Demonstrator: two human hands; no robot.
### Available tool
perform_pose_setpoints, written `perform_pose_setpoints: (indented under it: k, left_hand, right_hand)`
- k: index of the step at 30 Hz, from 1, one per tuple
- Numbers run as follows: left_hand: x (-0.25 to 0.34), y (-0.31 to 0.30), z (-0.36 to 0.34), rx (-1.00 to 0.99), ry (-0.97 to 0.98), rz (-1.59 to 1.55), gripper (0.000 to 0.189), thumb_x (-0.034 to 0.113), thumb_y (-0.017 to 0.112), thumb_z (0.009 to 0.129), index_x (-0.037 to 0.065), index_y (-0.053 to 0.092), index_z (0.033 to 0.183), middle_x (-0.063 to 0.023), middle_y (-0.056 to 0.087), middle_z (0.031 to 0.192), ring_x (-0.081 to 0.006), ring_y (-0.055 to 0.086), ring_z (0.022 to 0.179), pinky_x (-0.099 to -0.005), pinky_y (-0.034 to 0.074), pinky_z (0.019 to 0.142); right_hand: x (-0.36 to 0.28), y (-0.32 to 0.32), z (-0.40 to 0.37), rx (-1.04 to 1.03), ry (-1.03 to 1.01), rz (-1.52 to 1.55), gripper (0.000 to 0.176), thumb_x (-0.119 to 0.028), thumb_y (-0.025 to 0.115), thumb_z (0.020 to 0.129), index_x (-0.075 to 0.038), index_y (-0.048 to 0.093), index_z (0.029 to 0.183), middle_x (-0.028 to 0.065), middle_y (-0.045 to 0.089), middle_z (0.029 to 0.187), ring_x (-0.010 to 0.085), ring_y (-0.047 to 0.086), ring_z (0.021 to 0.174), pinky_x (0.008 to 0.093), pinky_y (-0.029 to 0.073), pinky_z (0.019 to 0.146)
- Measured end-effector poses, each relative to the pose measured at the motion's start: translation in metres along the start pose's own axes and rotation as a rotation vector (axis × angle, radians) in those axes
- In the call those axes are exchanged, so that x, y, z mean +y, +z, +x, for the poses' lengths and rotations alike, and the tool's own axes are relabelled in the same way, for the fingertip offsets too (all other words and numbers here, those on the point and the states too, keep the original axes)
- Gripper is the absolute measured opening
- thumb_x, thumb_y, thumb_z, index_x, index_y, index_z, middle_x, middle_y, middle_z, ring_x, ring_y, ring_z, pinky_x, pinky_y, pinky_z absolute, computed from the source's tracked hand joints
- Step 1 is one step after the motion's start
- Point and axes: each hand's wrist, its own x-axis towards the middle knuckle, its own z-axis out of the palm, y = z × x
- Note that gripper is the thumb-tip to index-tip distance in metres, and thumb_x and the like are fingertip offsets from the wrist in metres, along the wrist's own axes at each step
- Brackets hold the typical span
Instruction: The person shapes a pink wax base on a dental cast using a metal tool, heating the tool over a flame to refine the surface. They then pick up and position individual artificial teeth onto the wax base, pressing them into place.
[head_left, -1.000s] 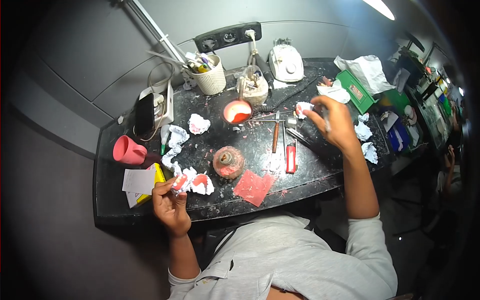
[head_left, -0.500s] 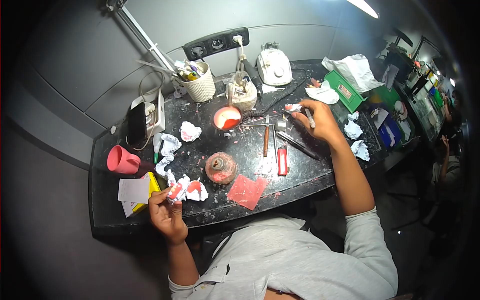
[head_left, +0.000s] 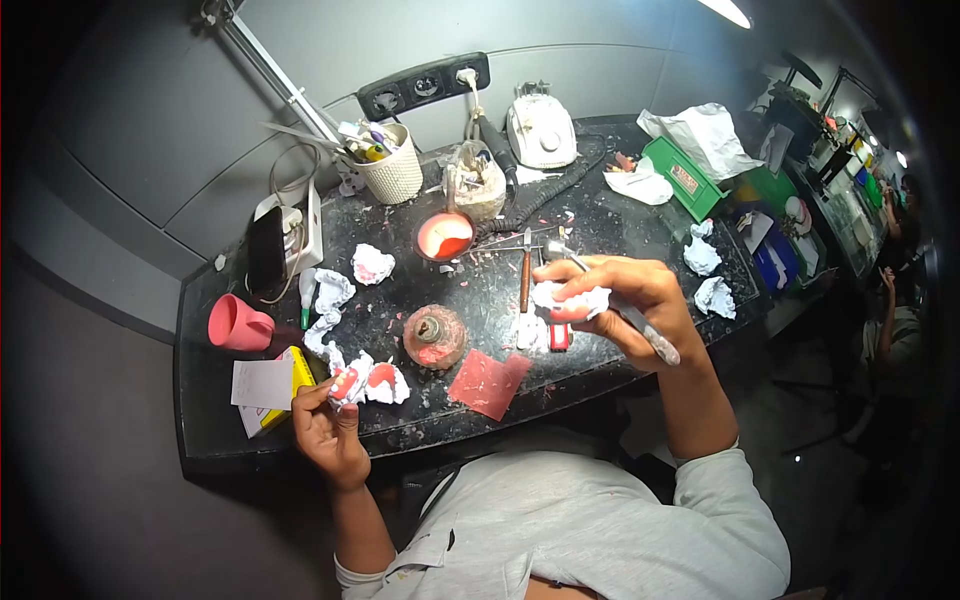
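My left hand [head_left: 325,430] is at the near left edge of the black worktop [head_left: 610,225] and holds a white plaster cast with pink wax [head_left: 345,383]. A second cast with pink wax [head_left: 385,381] lies right beside it. My right hand [head_left: 630,305] is raised over the middle of the worktop. It grips another white plaster cast [head_left: 570,299] together with a thin metal tool [head_left: 640,325] that runs through the fingers.
A round burner [head_left: 433,336], a pink wax sheet [head_left: 487,382] and a red lighter partly under my right hand lie in front of me. A bowl of red wax [head_left: 445,236], loose tools [head_left: 524,270], a pink cup [head_left: 237,324], a tool basket [head_left: 390,172] and crumpled tissues surround them.
My right hand picked up the white cast from the far right of the worktop and brought it back toward me, over the lighter. My left hand stayed put with its cast.
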Motion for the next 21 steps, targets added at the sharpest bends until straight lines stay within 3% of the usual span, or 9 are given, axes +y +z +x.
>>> perform_pose_setpoints:
  k: [2,4,6,8,10,12,13,18,21]
  left_hand:
    - [0.000,0.001,0.000,0.000,0.000,0.000,0.030,0.013,0.072,0.098,0.000,0.052,0.116,-0.0066,0.052,0.108,-0.0156,0.056,0.102,-0.0312,0.043,0.097]
    - [-0.002,0.000,-0.001,0.000,-0.001,-0.001,0.029,0.012,0.072,0.098,0.001,0.052,0.116,-0.0063,0.051,0.108,-0.0158,0.056,0.101,-0.0314,0.043,0.097]
    - [-0.008,-0.003,-0.002,-0.003,-0.001,-0.005,0.036,0.017,0.075,0.096,-0.005,0.054,0.118,-0.0146,0.058,0.118,-0.0223,0.064,0.110,-0.0363,0.050,0.099]
    - [-0.008,0.002,-0.004,-0.025,-0.004,0.032,0.033,0.013,0.075,0.095,-0.004,0.057,0.115,-0.0152,0.059,0.117,-0.0242,0.065,0.110,-0.0379,0.051,0.099]
    - [-0.008,0.004,-0.001,-0.046,-0.005,0.069,0.029,0.009,0.076,0.093,-0.004,0.059,0.112,-0.0158,0.061,0.116,-0.0260,0.065,0.110,-0.0395,0.051,0.099]
    - [-0.005,0.005,0.004,-0.224,0.179,0.465,0.021,0.001,0.076,0.088,-0.002,0.063,0.105,-0.0174,0.064,0.110,-0.0322,0.066,0.109,-0.0437,0.051,0.100]
    - [0.000,0.009,0.006,-0.247,0.191,0.508,0.020,-0.005,0.074,0.084,-0.001,0.066,0.101,-0.0183,0.065,0.107,-0.0379,0.065,0.109,-0.0470,0.051,0.100]
    - [0.002,0.012,0.009,-0.310,0.216,0.539,0.021,-0.005,0.074,0.083,0.000,0.066,0.102,-0.0175,0.065,0.108,-0.0393,0.064,0.112,-0.0497,0.051,0.100]
    - [0.010,0.013,0.011,-0.354,0.206,0.540,0.020,0.002,0.077,0.084,0.001,0.066,0.101,-0.0159,0.066,0.111,-0.0392,0.061,0.120,-0.0510,0.047,0.106]
  right_hand:
    - [0.001,0.000,-0.002,-0.013,-0.066,-0.028,0.029,0.009,0.073,0.075,0.003,0.075,0.104,0.0256,0.073,0.117,0.0287,0.074,0.104,0.0388,0.057,0.092]
    - [-0.007,0.003,-0.003,-0.031,0.055,0.054,0.033,0.010,0.072,0.072,0.003,0.075,0.104,0.0260,0.074,0.114,0.0299,0.075,0.102,0.0396,0.058,0.090]
    - [-0.006,0.004,-0.001,-0.034,-0.023,0.026,0.032,0.010,0.073,0.072,0.003,0.074,0.103,0.0263,0.074,0.112,0.0317,0.075,0.100,0.0398,0.060,0.088]
    - [-0.006,0.003,-0.001,-0.089,-0.096,-0.073,0.030,0.007,0.073,0.078,-0.003,0.072,0.106,0.0185,0.074,0.119,0.0285,0.075,0.097,0.0354,0.057,0.086]
    - [-0.006,0.005,-0.001,-0.087,-0.098,-0.075,0.030,0.007,0.074,0.078,-0.003,0.072,0.106,0.0188,0.074,0.119,0.0293,0.075,0.100,0.0361,0.057,0.087]
    - [-0.007,0.009,-0.001,-0.086,-0.101,-0.075,0.031,0.007,0.075,0.077,-0.003,0.072,0.106,0.0192,0.074,0.120,0.0302,0.075,0.102,0.0368,0.057,0.089]
    - [-0.009,0.012,-0.001,-0.081,-0.111,-0.078,0.033,0.008,0.073,0.076,-0.003,0.072,0.107,0.0195,0.074,0.121,0.0309,0.075,0.103,0.0374,0.056,0.090]
    - [-0.013,0.017,0.002,-0.113,-0.252,-0.166,0.039,0.014,0.067,0.074,-0.004,0.071,0.109,0.0214,0.072,0.125,0.0329,0.074,0.105,0.0409,0.057,0.091]
    - [-0.014,0.026,0.000,-0.115,-0.250,-0.153,0.034,0.011,0.071,0.075,-0.005,0.073,0.105,0.0215,0.071,0.126,0.0319,0.075,0.100,0.0386,0.059,0.084]
